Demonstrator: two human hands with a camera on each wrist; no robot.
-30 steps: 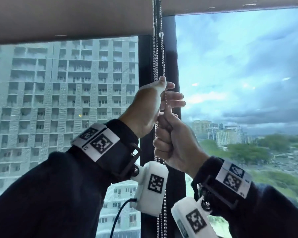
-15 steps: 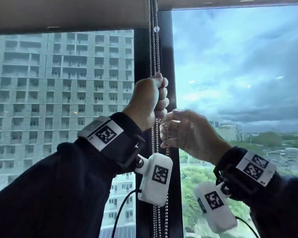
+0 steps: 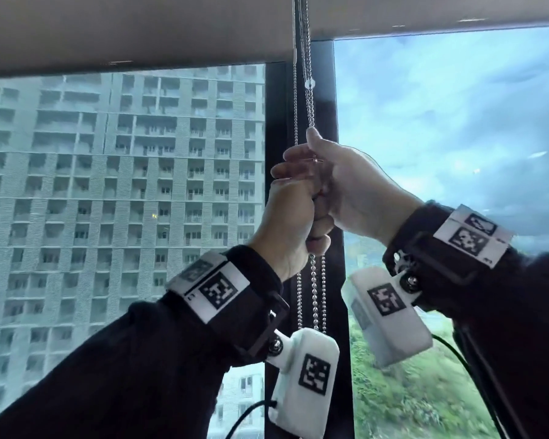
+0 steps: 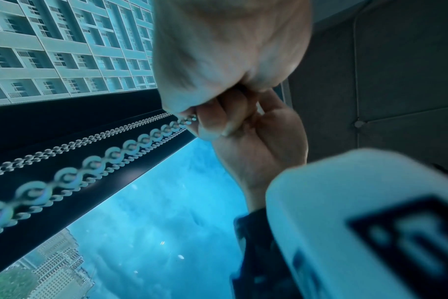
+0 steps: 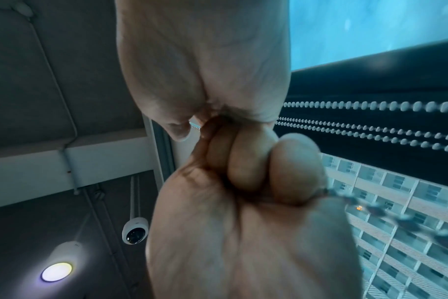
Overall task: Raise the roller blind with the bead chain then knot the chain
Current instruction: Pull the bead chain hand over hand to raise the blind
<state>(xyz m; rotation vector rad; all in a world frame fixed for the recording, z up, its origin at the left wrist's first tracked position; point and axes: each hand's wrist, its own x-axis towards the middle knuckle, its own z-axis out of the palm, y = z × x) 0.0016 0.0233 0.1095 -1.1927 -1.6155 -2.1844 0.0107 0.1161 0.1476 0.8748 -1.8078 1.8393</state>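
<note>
Both hands clasp the bead chain [image 3: 313, 289] before the black mullion [image 3: 274, 128], left hand [image 3: 290, 223] fisted below, right hand [image 3: 346, 185] pinching above.

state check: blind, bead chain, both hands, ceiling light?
roller blind: raised, hem near the top of the window
bead chain: hanging along the frame, gripped by both hands; no knot visible
left hand: fist closed on the chain, below the right
right hand: fingers curled on the chain
ceiling light: on
</note>
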